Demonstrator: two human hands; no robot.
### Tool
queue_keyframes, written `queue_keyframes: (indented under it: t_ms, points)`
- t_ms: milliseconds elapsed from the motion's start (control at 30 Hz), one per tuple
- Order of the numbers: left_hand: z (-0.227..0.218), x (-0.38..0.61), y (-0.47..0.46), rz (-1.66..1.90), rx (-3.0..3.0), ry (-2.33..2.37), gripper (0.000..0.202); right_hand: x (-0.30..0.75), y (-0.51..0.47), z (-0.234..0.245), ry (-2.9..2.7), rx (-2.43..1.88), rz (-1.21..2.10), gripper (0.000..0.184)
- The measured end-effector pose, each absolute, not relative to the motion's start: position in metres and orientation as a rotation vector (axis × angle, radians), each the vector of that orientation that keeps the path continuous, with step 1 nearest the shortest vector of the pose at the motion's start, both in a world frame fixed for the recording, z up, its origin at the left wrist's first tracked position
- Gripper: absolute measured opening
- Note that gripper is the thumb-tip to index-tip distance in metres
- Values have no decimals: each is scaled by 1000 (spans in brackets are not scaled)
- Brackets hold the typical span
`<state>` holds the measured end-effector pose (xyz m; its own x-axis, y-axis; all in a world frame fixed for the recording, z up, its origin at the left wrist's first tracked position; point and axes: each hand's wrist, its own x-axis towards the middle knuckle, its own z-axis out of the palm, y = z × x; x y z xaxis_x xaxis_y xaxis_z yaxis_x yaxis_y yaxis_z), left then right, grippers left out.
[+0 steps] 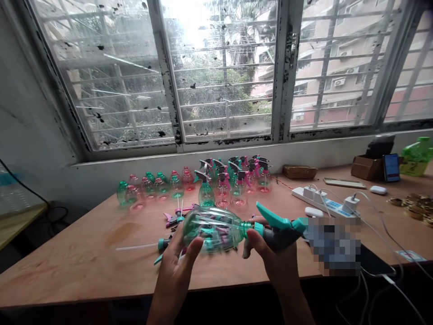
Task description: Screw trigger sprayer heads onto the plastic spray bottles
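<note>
I hold a clear green spray bottle (213, 231) on its side above the wooden table (84, 257). My left hand (177, 259) cups the bottle's body, fingers curled round its base. My right hand (270, 253) grips the neck and the teal and grey trigger head (280, 225), which points right. Loose trigger heads with dip tubes (169, 219) lie on the table just behind the bottle. The bottle's body looks smeared by motion.
Rows of small pink and green bottles (155, 187) without heads and capped spray bottles (237, 180) stand near the window wall. A white power strip (324, 203) with cables, a phone (391, 167), a cardboard box (367, 167) and a green bottle (417, 153) lie to the right.
</note>
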<state>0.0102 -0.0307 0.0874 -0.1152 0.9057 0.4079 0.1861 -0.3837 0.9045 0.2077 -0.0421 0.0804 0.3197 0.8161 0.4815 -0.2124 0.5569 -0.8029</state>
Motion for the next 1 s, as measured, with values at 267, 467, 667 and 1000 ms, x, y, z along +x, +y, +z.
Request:
queue_keyframes:
  t_ms: [267,467,667,1000]
  points:
    - [82,8,-36,1655,1627,1149,79,209,-36,76,-1031,-618,802,21]
    - [95,25,-44,1788,1491,1167,67,206,-38,76,-1019,-591,784,15]
    - [92,21,-45,1814,1546,1121,67,204,-38,76,-977,-543,842,23]
    - [103,35,-48,1891,1427,1068,54,206,-34,74,-948,-465,889,23]
